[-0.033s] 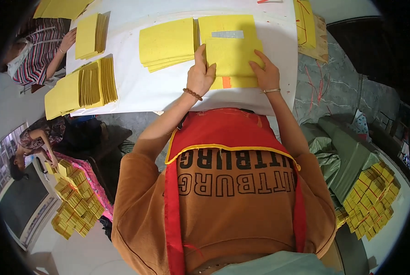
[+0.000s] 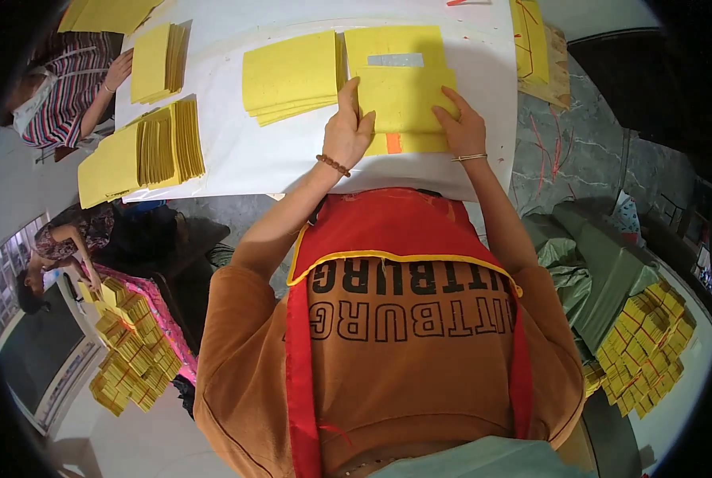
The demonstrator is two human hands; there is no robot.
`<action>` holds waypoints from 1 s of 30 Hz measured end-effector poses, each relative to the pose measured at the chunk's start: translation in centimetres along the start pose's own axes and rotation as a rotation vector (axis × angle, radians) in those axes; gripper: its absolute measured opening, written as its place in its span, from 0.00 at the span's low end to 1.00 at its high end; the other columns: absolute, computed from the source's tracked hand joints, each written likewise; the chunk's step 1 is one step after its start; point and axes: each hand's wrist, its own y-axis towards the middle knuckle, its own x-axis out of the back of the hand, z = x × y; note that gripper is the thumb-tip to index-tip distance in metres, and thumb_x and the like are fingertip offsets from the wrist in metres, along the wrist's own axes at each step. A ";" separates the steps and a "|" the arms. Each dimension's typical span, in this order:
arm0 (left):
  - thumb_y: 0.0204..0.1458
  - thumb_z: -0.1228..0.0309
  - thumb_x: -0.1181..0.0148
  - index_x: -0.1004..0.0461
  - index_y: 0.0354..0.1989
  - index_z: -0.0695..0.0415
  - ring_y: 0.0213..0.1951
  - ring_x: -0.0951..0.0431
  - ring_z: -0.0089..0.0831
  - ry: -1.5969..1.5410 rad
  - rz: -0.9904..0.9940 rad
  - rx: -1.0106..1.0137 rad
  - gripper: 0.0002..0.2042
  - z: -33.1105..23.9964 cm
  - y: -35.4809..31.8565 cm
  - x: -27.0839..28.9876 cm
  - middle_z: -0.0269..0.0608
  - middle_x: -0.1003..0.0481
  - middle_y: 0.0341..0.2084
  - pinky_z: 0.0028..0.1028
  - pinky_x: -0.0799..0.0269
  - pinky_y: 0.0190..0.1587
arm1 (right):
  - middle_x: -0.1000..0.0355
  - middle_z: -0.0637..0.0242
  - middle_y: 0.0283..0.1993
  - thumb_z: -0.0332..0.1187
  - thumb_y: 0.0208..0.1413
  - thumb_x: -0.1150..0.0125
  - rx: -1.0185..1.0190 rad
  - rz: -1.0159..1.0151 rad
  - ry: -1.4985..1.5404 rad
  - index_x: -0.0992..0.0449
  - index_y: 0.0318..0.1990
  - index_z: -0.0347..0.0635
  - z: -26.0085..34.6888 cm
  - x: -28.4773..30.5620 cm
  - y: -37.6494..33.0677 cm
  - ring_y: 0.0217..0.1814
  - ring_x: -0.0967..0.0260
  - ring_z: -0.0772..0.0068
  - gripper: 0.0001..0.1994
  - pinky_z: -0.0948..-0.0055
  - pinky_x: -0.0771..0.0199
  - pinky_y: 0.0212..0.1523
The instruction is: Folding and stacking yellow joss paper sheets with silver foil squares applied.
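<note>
On the white-covered table, both my hands hold a yellow paper sheet (image 2: 404,99) by its opposite edges. My left hand (image 2: 350,135) grips its left side, fingers along the edge. My right hand (image 2: 463,126) has the right side, thumb on top of the paper. Beneath it lies more yellow paper (image 2: 396,44), showing beyond the held sheet's far and near edges. A silver rectangle (image 2: 396,60) shows just past the far edge, and an orange patch (image 2: 393,143) at the near one. Close by on the left rests a stack of yellow paper (image 2: 291,76), slightly fanned.
Further left on the table (image 2: 228,159) are more yellow paper stacks (image 2: 153,64) and a folded pile (image 2: 141,155). A co-worker's hand (image 2: 119,70) touches one stack. Another person (image 2: 69,243) bends over yellow bundles (image 2: 137,342). Tied bundles (image 2: 643,350) are heaped at right.
</note>
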 end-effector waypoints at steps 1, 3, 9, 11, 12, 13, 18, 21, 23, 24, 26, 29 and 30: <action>0.48 0.72 0.47 0.43 0.54 0.58 0.27 0.27 0.45 0.025 0.018 -0.065 0.23 -0.3 -0.3 0.3 0.51 0.28 0.28 0.38 0.34 0.27 | 0.27 0.55 0.40 0.41 0.47 0.41 -0.001 0.000 0.001 0.30 0.51 0.50 0.0 0.0 0.0 0.39 0.28 0.57 0.21 0.68 0.31 0.40; 0.48 0.72 0.46 0.39 0.52 0.58 0.30 0.27 0.42 0.266 -0.053 -0.262 0.20 -0.9 -1.0 1.1 0.48 0.29 0.31 0.36 0.33 0.30 | 0.27 0.55 0.39 0.42 0.47 0.41 -0.050 0.022 0.001 0.30 0.51 0.52 0.0 0.0 0.1 0.37 0.28 0.58 0.21 0.67 0.31 0.39; 0.48 0.66 0.45 0.33 0.48 0.57 0.47 0.33 0.41 0.539 -0.041 -0.607 0.18 -3.1 1.4 -0.1 0.44 0.31 0.42 0.35 0.39 0.47 | 0.27 0.56 0.38 0.41 0.46 0.41 -0.038 0.009 -0.019 0.29 0.50 0.54 -0.6 -0.3 0.2 0.38 0.28 0.58 0.21 0.66 0.31 0.39; 0.49 0.58 0.47 0.35 0.52 0.56 0.52 0.38 0.44 0.614 -0.031 -0.780 0.23 -3.0 3.0 -1.5 0.47 0.35 0.49 0.38 0.42 0.52 | 0.27 0.56 0.39 0.41 0.46 0.41 0.021 -0.023 -0.014 0.29 0.50 0.53 -0.8 -0.6 0.0 0.38 0.28 0.57 0.21 0.66 0.31 0.40; 0.49 0.58 0.47 0.35 0.52 0.56 0.52 0.38 0.44 0.613 -0.032 -0.781 0.23 -2.1 3.7 -2.1 0.47 0.35 0.49 0.38 0.42 0.52 | 0.27 0.56 0.40 0.42 0.46 0.41 0.076 -0.062 -0.009 0.29 0.51 0.53 -1.0 -0.6 0.1 0.39 0.28 0.57 0.21 0.66 0.31 0.40; 0.49 0.55 0.48 0.37 0.54 0.54 0.55 0.41 0.45 0.668 0.002 -0.761 0.25 -1.0 4.0 -2.7 0.48 0.38 0.52 0.40 0.45 0.54 | 0.27 0.56 0.40 0.42 0.46 0.41 0.078 -0.061 -0.009 0.29 0.51 0.53 -0.6 -0.5 0.2 0.39 0.28 0.57 0.21 0.66 0.31 0.40; 0.49 0.48 0.51 0.40 0.57 0.52 0.59 0.45 0.45 0.752 0.057 -0.740 0.29 0.5 4.3 -3.8 0.50 0.42 0.56 0.43 0.51 0.58 | 0.31 0.59 0.49 0.42 0.47 0.42 0.008 -0.016 0.020 0.30 0.51 0.50 -0.2 -0.5 -0.2 0.48 0.32 0.61 0.21 0.61 0.35 0.47; 0.49 0.50 0.49 0.40 0.57 0.51 0.59 0.45 0.46 0.745 0.058 -0.739 0.29 0.5 4.5 -3.8 0.50 0.42 0.57 0.43 0.51 0.58 | 0.39 0.65 0.58 0.43 0.50 0.46 0.277 -0.228 -0.617 0.34 0.54 0.52 2.3 -0.6 -2.3 0.60 0.43 0.65 0.22 0.45 0.49 0.55; 0.50 0.50 0.50 0.40 0.57 0.52 0.59 0.46 0.48 0.796 0.061 -0.739 0.28 0.3 4.5 -3.8 0.51 0.43 0.57 0.45 0.52 0.59 | 0.44 0.67 0.61 0.43 0.52 0.49 0.373 -0.128 -0.647 0.36 0.56 0.52 1.3 -1.2 -2.4 0.63 0.49 0.66 0.23 0.39 0.57 0.56; 0.50 0.50 0.50 0.40 0.57 0.52 0.59 0.46 0.48 0.795 0.066 -0.744 0.28 0.4 4.5 -3.8 0.51 0.43 0.57 0.45 0.52 0.59 | 0.49 0.68 0.64 0.44 0.53 0.51 0.472 -0.023 -0.678 0.39 0.58 0.52 1.0 -1.6 -2.5 0.67 0.55 0.66 0.24 0.33 0.65 0.56; 0.49 0.54 0.48 0.39 0.56 0.53 0.58 0.44 0.47 0.774 0.027 -0.784 0.27 0.5 4.6 -3.8 0.49 0.42 0.56 0.43 0.51 0.58 | 0.50 0.68 0.65 0.44 0.54 0.54 0.413 -0.018 -0.682 0.41 0.59 0.50 0.5 -2.1 -3.0 0.67 0.57 0.65 0.24 0.32 0.66 0.56; 0.50 0.56 0.48 0.37 0.54 0.54 0.55 0.42 0.45 0.626 0.015 -0.852 0.24 0.8 4.6 -3.2 0.48 0.40 0.54 0.43 0.49 0.56 | 0.52 0.67 0.66 0.45 0.56 0.56 0.357 -0.019 -0.684 0.43 0.60 0.49 0.3 -2.5 -3.2 0.69 0.59 0.63 0.25 0.31 0.68 0.57; 0.50 0.56 0.48 0.37 0.54 0.54 0.55 0.42 0.45 0.627 0.014 -0.857 0.24 0.7 4.2 -2.9 0.48 0.40 0.54 0.43 0.49 0.56 | 0.53 0.67 0.66 0.45 0.56 0.57 0.355 -0.026 -0.688 0.44 0.60 0.50 0.2 -2.5 -3.1 0.69 0.60 0.63 0.25 0.30 0.69 0.57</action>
